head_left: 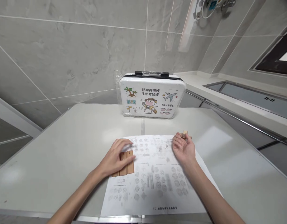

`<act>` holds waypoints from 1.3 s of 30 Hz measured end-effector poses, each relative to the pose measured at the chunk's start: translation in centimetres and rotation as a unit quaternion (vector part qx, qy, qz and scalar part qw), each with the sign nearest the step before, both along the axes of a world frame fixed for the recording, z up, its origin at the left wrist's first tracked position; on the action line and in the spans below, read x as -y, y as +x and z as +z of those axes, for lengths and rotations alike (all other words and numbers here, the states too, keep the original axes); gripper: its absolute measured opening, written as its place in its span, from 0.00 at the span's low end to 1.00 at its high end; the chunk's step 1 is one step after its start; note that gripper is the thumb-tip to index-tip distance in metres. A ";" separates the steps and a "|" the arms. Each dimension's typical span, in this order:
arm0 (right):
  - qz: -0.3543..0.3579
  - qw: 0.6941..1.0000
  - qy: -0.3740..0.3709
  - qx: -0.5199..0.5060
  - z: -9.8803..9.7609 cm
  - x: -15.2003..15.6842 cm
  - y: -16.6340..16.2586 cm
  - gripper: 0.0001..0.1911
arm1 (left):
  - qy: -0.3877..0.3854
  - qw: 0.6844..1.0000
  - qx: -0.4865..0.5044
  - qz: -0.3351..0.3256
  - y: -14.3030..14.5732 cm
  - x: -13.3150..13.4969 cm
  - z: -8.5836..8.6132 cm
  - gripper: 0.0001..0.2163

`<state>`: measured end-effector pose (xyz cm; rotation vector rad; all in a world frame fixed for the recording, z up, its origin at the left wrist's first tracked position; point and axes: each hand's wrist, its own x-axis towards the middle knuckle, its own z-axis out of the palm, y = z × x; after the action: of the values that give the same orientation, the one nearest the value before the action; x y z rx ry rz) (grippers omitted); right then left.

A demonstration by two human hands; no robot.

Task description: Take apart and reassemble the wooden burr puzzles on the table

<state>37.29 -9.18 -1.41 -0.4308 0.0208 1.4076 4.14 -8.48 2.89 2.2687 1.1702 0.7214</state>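
Note:
My left hand (114, 157) lies over several flat wooden strips (130, 168) set side by side. Its thumb crosses them and the other fingers stretch past their top ends, apart from the thumb. The strip nearest the thumb bears a "2"; the hand partly hides the others. Palm turned up, my right hand (184, 151) has its fingers curled around small wooden pieces (185, 133) at the far right corner of the paper. How many pieces it holds is hidden. Under both hands spreads a large printed sheet (155, 196) with small diagrams and upside-down text.
A white illustrated case (149, 98) with a black handle, wrapped in clear plastic, stands at the table's back. The pale table (64, 155) has a seam down its middle. Along the right runs a counter (241, 102) with an inset sink or hob. Grey tiled wall (87, 62) closes the back.

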 end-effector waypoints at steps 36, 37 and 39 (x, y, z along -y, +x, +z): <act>0.131 0.810 0.057 0.568 0.7 1.3 -4.2 0.15 | 0.045 0.980 -0.081 -0.174 7.9 -0.8 -1.7 0.38; 0.117 0.777 0.061 0.615 0.7 1.4 -4.2 0.13 | 0.042 0.980 -0.077 -0.178 8.0 -0.9 -1.8 0.37; 0.090 0.702 0.078 0.702 0.7 1.5 -4.2 0.10 | 0.031 0.981 -0.067 -0.180 8.1 -0.9 -1.8 0.35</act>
<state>33.10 -10.67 -0.71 -1.2945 -1.4167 0.9262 12.24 -7.54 1.09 2.5197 0.7652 0.4739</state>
